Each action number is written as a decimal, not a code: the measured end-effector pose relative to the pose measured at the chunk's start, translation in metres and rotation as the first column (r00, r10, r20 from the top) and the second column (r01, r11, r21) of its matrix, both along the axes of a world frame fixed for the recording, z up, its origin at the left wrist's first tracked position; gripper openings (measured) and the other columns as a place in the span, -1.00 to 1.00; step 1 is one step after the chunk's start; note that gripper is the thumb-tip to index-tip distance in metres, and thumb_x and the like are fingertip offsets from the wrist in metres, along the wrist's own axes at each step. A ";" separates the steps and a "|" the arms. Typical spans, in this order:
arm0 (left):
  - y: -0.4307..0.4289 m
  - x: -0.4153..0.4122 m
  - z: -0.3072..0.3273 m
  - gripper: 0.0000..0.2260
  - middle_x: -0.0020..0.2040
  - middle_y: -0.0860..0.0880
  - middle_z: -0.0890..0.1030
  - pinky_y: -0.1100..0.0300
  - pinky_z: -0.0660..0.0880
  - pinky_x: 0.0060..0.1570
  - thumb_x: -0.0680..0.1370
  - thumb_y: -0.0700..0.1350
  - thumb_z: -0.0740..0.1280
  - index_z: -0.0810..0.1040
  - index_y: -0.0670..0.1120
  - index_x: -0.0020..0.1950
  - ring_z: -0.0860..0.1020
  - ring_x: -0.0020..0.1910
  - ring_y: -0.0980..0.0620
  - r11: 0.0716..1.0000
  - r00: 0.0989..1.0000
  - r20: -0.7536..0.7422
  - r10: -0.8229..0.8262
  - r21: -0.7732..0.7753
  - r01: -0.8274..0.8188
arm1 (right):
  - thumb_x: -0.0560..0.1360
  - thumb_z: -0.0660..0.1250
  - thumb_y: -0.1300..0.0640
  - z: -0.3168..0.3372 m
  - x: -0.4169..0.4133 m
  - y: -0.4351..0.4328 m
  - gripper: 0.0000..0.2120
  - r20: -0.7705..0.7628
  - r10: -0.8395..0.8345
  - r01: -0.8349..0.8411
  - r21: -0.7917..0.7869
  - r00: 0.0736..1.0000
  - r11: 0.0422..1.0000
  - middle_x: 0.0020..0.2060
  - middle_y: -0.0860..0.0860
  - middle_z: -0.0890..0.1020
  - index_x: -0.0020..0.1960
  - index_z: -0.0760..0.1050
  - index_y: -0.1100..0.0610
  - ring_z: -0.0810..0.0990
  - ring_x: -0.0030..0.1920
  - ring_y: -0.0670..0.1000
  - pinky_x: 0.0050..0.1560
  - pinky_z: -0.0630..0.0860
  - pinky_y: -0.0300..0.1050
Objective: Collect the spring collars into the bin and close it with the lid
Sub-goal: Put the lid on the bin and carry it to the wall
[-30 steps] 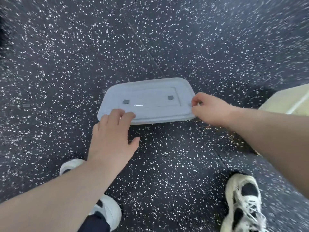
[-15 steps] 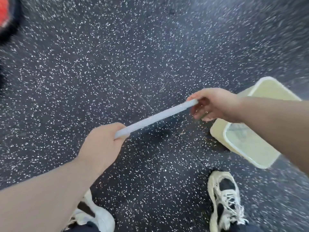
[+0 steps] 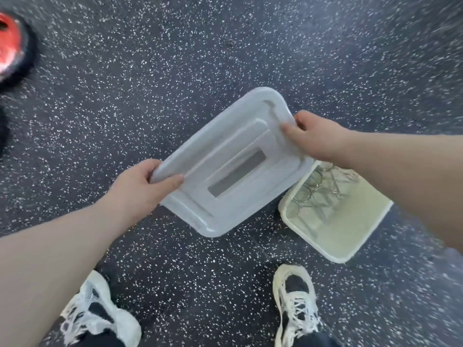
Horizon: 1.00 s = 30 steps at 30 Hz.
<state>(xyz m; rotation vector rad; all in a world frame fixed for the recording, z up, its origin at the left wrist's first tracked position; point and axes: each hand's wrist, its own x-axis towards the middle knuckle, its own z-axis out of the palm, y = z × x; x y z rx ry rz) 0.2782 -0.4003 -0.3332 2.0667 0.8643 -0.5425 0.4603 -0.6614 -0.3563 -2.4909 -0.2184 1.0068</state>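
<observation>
A translucent pale grey lid [image 3: 233, 169] hangs in the air above the floor, tilted and turned diagonally. My left hand [image 3: 142, 186] grips its near left edge and my right hand [image 3: 318, 139] grips its far right edge. Just to the right of the lid stands an open cream bin [image 3: 335, 221] on the floor. Several metal spring collars [image 3: 318, 189] lie inside it. The lid's right corner overlaps the bin's far left rim.
The floor is black rubber with white speckles. My two white and black shoes [image 3: 295, 304] stand at the bottom, the right one just in front of the bin. A red and black weight plate [image 3: 10, 48] lies at the far left edge.
The lid has been lifted off the floor by both hands, swung edge-on, then turned flat side up and carried right toward the bin. The bin has come into view.
</observation>
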 end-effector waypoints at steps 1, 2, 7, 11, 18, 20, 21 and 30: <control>-0.006 0.004 0.004 -0.86 -0.24 -0.02 0.58 0.19 0.34 -0.49 0.53 0.05 0.44 0.56 0.07 0.02 0.41 -0.46 0.06 1.000 1.000 0.010 0.030 -0.010 -0.030 | 0.61 0.06 -0.22 0.003 0.007 -0.004 -0.63 0.011 0.010 -0.009 -0.023 1.000 1.000 -0.11 0.07 0.51 0.10 0.36 0.08 0.45 -0.23 0.06 -0.29 0.30 -0.08; -0.012 0.007 0.006 -0.84 -0.18 -0.01 0.61 0.15 0.43 -0.41 0.52 0.04 0.45 0.55 0.07 0.06 0.47 -0.39 0.05 0.997 0.997 0.021 0.072 -0.022 -0.072 | 0.62 0.03 -0.22 0.005 0.013 -0.007 -0.59 0.013 0.016 -0.016 -0.041 1.000 0.999 -0.04 0.09 0.51 0.18 0.36 0.09 0.46 -0.14 0.11 -0.20 0.31 -0.07; -0.049 0.015 0.009 -0.62 0.09 -0.01 0.63 -0.02 0.60 0.07 0.55 -0.12 0.44 0.43 -0.02 0.32 0.64 0.03 -0.01 0.894 0.927 -0.024 0.374 -0.258 -0.367 | 0.64 -0.03 -0.18 0.014 0.030 -0.031 -0.50 -0.007 -0.002 0.002 -0.086 1.000 0.996 0.19 0.21 0.50 0.38 0.28 0.17 0.44 0.05 0.18 0.01 0.31 -0.01; -0.076 0.009 0.002 -0.64 0.13 -0.04 0.60 -0.02 0.56 0.15 0.57 -0.19 0.41 0.37 0.00 0.30 0.62 0.08 -0.02 0.811 0.886 -0.142 0.442 -0.359 -0.462 | 0.65 -0.04 -0.15 0.010 0.026 -0.049 -0.55 -0.030 -0.029 0.024 -0.172 0.999 0.985 0.20 0.27 0.48 0.29 0.29 0.18 0.42 0.04 0.20 -0.01 0.29 0.02; -0.099 -0.014 -0.020 -0.72 0.20 -0.09 0.63 0.09 0.45 0.28 0.59 -0.20 0.39 0.44 -0.06 0.27 0.58 0.20 -0.01 0.696 0.866 -0.327 0.377 -0.517 -0.498 | 0.65 -0.02 -0.11 0.002 0.018 -0.065 -0.58 -0.027 -0.057 0.047 -0.273 0.998 0.961 0.16 0.25 0.48 0.29 0.29 0.20 0.36 -0.01 0.15 0.02 0.26 0.03; -0.102 -0.018 -0.021 -0.67 0.22 -0.12 0.63 0.05 0.43 0.36 0.59 -0.21 0.39 0.44 -0.13 0.33 0.59 0.21 -0.03 0.675 0.854 -0.362 0.374 -0.525 -0.519 | 0.64 -0.01 -0.12 0.007 0.017 -0.066 -0.59 -0.021 -0.053 0.045 -0.291 0.998 0.956 0.16 0.25 0.49 0.33 0.26 0.14 0.38 -0.01 0.16 0.00 0.27 0.02; -0.105 -0.019 -0.020 -0.68 0.22 -0.13 0.62 0.03 0.42 0.38 0.59 -0.21 0.39 0.45 -0.14 0.32 0.59 0.21 -0.04 0.674 0.851 -0.387 0.355 -0.525 -0.520 | 0.64 -0.01 -0.12 0.011 0.018 -0.068 -0.59 -0.022 -0.051 0.042 -0.295 0.998 0.955 0.18 0.25 0.50 0.37 0.24 0.09 0.40 0.01 0.17 0.02 0.28 0.02; -0.156 -0.013 -0.024 -0.80 0.09 -0.04 0.62 0.06 0.56 0.12 0.59 -0.04 0.37 0.49 -0.04 0.18 0.64 0.05 -0.02 0.748 0.828 -0.481 0.289 -0.426 -0.509 | 0.60 0.08 -0.17 0.024 0.035 -0.089 -0.45 -0.018 0.111 -0.105 -0.487 0.994 0.867 0.36 0.23 0.39 0.51 0.20 0.07 0.44 0.28 0.29 0.17 0.41 0.10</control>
